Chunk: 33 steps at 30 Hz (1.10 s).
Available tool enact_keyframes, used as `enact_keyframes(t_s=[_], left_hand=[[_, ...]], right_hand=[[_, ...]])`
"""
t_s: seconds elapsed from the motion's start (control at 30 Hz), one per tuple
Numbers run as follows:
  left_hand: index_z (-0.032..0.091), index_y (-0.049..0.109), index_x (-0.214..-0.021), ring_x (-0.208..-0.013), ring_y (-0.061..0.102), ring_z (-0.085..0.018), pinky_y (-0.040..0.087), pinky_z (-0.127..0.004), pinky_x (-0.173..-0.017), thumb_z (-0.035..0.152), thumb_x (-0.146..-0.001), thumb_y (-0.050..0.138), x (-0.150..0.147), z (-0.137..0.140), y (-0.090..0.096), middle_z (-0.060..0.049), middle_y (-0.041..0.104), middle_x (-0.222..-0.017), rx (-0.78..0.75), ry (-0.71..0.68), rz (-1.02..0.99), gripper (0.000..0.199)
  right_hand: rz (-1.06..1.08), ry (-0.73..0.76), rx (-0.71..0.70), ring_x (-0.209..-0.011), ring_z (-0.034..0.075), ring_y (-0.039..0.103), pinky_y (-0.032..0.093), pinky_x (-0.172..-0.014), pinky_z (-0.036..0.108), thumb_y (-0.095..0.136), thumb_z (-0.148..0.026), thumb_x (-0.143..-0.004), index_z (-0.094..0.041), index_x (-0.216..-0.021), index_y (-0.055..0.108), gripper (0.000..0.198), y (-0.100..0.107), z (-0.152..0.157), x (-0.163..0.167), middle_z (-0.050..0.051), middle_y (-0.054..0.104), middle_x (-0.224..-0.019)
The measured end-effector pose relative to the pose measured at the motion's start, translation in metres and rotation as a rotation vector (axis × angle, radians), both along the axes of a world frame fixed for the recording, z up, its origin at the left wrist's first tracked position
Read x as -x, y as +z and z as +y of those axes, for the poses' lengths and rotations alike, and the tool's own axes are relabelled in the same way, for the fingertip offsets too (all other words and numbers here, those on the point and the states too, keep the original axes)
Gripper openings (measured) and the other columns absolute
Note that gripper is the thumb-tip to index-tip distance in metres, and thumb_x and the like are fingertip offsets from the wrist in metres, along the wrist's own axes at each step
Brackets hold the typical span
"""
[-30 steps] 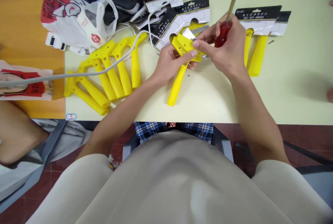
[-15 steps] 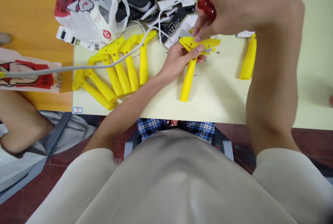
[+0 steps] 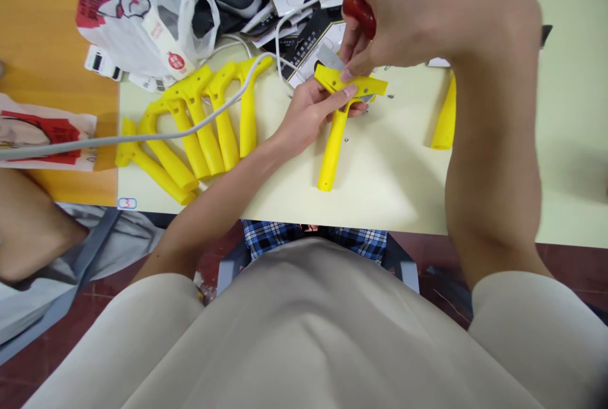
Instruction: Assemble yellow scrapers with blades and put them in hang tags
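Observation:
A yellow scraper (image 3: 331, 154) with a T-shaped head lies under my hands, its handle toward me. My left hand (image 3: 306, 108) grips it at the head, thumb on top and fingers beneath. A yellow cover piece (image 3: 368, 85) with holes lies across the head, over a grey metal blade (image 3: 329, 57) that sticks out at the far left. My right hand (image 3: 380, 23) pinches the cover piece with its fingertips. Tucked in the same hand is a screwdriver with a red handle (image 3: 360, 10), its shaft pointing up and left, tip out of view. Small screws (image 3: 346, 140) lie near the handle.
Several yellow scraper handles (image 3: 208, 137) lie in a row at left, a grey cable (image 3: 175, 135) crossing over them. Another yellow handle (image 3: 444, 114) lies at right, partly behind my forearm. Black boxes (image 3: 308, 42) and a plastic bag (image 3: 156, 23) are at the back. A person sits at left.
The cover piece has come down flatter against the scraper head, hiding more of the metal beneath. The whole view has shifted slightly, so things appear farther left.

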State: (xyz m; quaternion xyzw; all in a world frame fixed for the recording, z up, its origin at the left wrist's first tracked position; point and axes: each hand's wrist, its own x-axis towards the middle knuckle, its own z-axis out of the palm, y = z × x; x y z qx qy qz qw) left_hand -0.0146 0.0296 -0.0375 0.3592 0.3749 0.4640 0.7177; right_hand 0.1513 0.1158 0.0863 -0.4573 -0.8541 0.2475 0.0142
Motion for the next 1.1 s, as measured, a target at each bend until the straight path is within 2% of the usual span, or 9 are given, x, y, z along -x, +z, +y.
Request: enact_keyframes(t_s=[0.17,0.33,0.43,0.57,0.63,0.8,0.9,1.0,1.1], left_hand=[[0.016,0.078,-0.113,-0.112,0.087,-0.026,0.069,-0.04,-0.11,0.011,-0.109,0.072,-0.001,-0.001,0.001,-0.008,0.083,-0.121,-0.002,0.017,0.023,0.009],[0.016,0.078,-0.113,-0.119,0.085,-0.03,0.07,-0.043,-0.111,0.016,-0.104,0.081,-0.001,-0.002,-0.001,-0.009,0.084,-0.114,-0.025,0.009,0.036,0.01],[0.017,0.078,-0.114,-0.118,0.085,-0.028,0.07,-0.041,-0.112,0.018,-0.104,0.083,-0.001,-0.002,-0.002,-0.008,0.084,-0.117,-0.058,0.011,0.025,0.011],[0.017,0.079,-0.116,-0.116,0.085,-0.025,0.07,-0.035,-0.11,0.015,-0.107,0.078,-0.002,-0.003,0.0,-0.006,0.083,-0.118,-0.062,0.006,0.053,0.01],[0.016,0.079,-0.11,-0.119,0.085,-0.025,0.069,-0.035,-0.111,0.015,-0.109,0.074,-0.002,-0.003,0.0,-0.006,0.083,-0.115,-0.068,-0.004,0.051,0.006],[0.015,0.076,-0.093,-0.121,0.084,-0.029,0.069,-0.04,-0.112,0.015,-0.109,0.075,-0.001,-0.002,0.001,-0.006,0.082,-0.106,-0.01,0.0,0.048,0.016],[0.014,0.078,-0.099,-0.123,0.084,-0.031,0.069,-0.041,-0.111,0.013,-0.109,0.073,-0.001,-0.002,0.002,-0.007,0.082,-0.108,0.025,0.008,0.048,0.012],[0.013,0.08,-0.11,-0.124,0.083,-0.029,0.068,-0.041,-0.114,0.013,-0.112,0.068,0.0,-0.003,0.001,-0.008,0.083,-0.117,-0.03,-0.034,0.03,0.012],[0.013,0.08,-0.115,-0.123,0.083,-0.028,0.066,-0.042,-0.118,0.016,-0.113,0.066,0.001,-0.003,-0.002,-0.008,0.084,-0.124,-0.094,-0.073,-0.006,0.015]], right_hand=[[-0.015,0.032,-0.061,-0.049,-0.004,0.036,0.019,-0.047,0.02,0.088,-0.015,-0.072,-0.009,-0.085,0.071,0.022,-0.005,0.004,-0.006,-0.009,0.055,-0.064],[-0.081,0.008,-0.121,-0.053,0.0,0.031,0.019,-0.05,0.025,0.088,-0.031,-0.069,-0.014,-0.094,0.067,0.037,-0.008,0.006,-0.008,-0.005,0.05,-0.067],[-0.121,0.004,-0.121,-0.062,0.001,0.034,0.019,-0.058,0.023,0.086,-0.032,-0.072,-0.015,-0.098,0.066,0.037,-0.007,0.004,-0.006,-0.002,0.051,-0.072],[-0.12,-0.026,-0.112,-0.071,0.001,0.033,0.018,-0.067,0.02,0.086,-0.037,-0.071,-0.015,-0.105,0.062,0.047,-0.007,0.003,-0.007,0.002,0.048,-0.079],[-0.108,-0.017,-0.127,-0.072,0.0,0.03,0.017,-0.07,0.018,0.085,-0.035,-0.072,-0.016,-0.11,0.062,0.049,-0.009,0.003,-0.008,0.002,0.047,-0.08],[-0.135,0.009,-0.185,-0.072,-0.001,0.026,0.012,-0.069,0.015,0.086,-0.036,-0.074,-0.018,-0.119,0.063,0.054,-0.014,0.006,-0.011,0.001,0.045,-0.08],[-0.155,0.014,-0.203,-0.073,-0.002,0.029,0.012,-0.069,0.014,0.086,-0.035,-0.076,-0.016,-0.114,0.065,0.048,-0.013,0.006,-0.011,0.002,0.045,-0.079],[-0.15,0.022,-0.205,-0.076,-0.002,0.032,0.016,-0.076,0.012,0.086,-0.035,-0.077,-0.015,-0.11,0.067,0.043,-0.013,0.005,-0.012,0.002,0.046,-0.078],[-0.117,0.021,-0.198,-0.077,-0.002,0.029,0.015,-0.077,0.013,0.088,-0.039,-0.078,-0.018,-0.112,0.067,0.046,-0.014,0.005,-0.012,0.001,0.048,-0.079]])
